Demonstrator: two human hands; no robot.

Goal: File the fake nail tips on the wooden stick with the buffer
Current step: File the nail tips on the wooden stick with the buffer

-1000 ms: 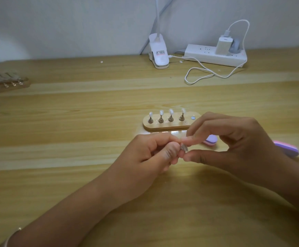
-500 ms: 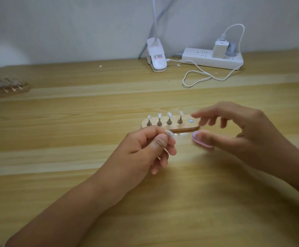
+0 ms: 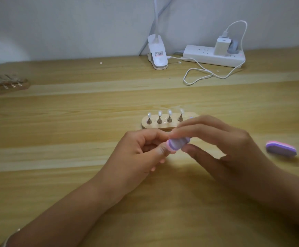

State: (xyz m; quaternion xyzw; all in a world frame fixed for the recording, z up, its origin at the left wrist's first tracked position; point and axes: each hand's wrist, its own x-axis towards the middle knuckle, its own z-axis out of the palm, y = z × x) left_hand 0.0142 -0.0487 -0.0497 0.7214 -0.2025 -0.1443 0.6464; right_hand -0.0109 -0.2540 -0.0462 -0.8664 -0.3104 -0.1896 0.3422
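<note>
A small wooden holder [image 3: 163, 125] lies mid-table with several clear nail tips [image 3: 169, 112] standing on little metal posts. Just in front of it, my right hand [image 3: 221, 145] grips a purple and pink buffer block [image 3: 178, 143] between thumb and fingers. The buffer's left end meets the fingertips of my left hand [image 3: 141, 154], whose thumb and forefinger are pinched together. The nail-tip post they held a moment ago is hidden behind the buffer.
A second purple and pink buffer [image 3: 281, 149] lies on the table to the right. Another wooden holder with tips [image 3: 6, 84] sits at the far left. A white clip lamp base [image 3: 157, 54], power strip [image 3: 214, 56] and looped cable [image 3: 198, 75] line the back edge.
My right hand picked the buffer up from the table beside the holder and brought it left against my left hand's pinched fingertips. The left hand stayed about where it was.
</note>
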